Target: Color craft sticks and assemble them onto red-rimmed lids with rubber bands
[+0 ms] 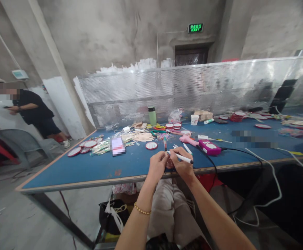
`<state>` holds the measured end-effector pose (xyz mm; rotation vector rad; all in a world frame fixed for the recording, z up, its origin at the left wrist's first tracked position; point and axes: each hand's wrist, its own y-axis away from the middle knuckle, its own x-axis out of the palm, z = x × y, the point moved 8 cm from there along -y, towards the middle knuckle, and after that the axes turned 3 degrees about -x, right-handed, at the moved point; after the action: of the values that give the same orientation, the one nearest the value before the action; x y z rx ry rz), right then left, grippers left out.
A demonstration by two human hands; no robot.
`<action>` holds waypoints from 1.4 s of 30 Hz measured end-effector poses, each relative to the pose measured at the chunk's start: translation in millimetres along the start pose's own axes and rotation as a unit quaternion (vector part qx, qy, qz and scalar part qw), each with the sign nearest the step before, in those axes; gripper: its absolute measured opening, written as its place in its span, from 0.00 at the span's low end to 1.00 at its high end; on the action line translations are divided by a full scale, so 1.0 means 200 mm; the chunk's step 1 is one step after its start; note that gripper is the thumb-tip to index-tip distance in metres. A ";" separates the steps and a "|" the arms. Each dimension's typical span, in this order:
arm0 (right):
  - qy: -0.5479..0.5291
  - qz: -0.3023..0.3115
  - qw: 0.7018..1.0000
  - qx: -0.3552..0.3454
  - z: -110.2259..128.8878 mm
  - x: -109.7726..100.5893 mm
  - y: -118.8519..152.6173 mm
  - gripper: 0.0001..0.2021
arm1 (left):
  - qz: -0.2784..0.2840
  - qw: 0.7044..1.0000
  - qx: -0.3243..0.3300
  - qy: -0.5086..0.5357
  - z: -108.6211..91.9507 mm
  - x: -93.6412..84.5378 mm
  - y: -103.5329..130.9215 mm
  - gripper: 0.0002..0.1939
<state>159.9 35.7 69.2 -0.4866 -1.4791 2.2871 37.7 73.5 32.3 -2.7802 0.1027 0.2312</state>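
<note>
My left hand (157,165) is closed near the table's front edge, its fingers pinching a narrow stick (165,142) that points up and away, teal at its far end and reddish-brown lower down. In my right hand (183,164) is a white marker (184,158) with a black end, its tip touching or very close to the stick by my left fingertips. The exact contact is too small to make out. More white markers (188,148) lie just beyond my right hand. A round red-rimmed disc (151,145) rests to the left of the stick.
Wooden sticks (143,135), a green bottle (152,116), a paper cup (194,119) and a pink glue gun (189,140) beside a magenta box (209,147) are on the blue table (89,170). Cables hang off the right front edge. A person (34,107) stands at the far left.
</note>
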 end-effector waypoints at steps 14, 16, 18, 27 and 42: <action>0.008 -0.006 1.000 0.004 -0.01 -0.01 0.00 0.10 | 0.009 1.000 -0.015 0.018 0.02 0.01 0.00 0.17; 0.006 0.000 1.000 0.006 -0.01 0.00 0.00 0.10 | 0.005 1.000 -0.012 0.015 0.01 0.00 0.00 0.17; 0.002 0.000 1.000 0.002 0.00 0.00 0.00 0.09 | 0.001 1.000 -0.007 0.008 0.00 0.00 0.00 0.16; 0.006 -0.019 1.000 -0.005 0.01 -0.02 0.01 0.09 | 0.023 0.997 -0.032 0.064 0.01 0.02 0.01 0.14; 0.003 -0.020 1.000 0.001 0.01 -0.02 0.00 0.10 | 0.018 0.998 -0.032 0.050 0.03 0.02 0.00 0.16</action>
<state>162.5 32.6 69.4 -0.4597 -1.4705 2.2533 40.7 75.2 26.0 -2.8552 0.1735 0.1047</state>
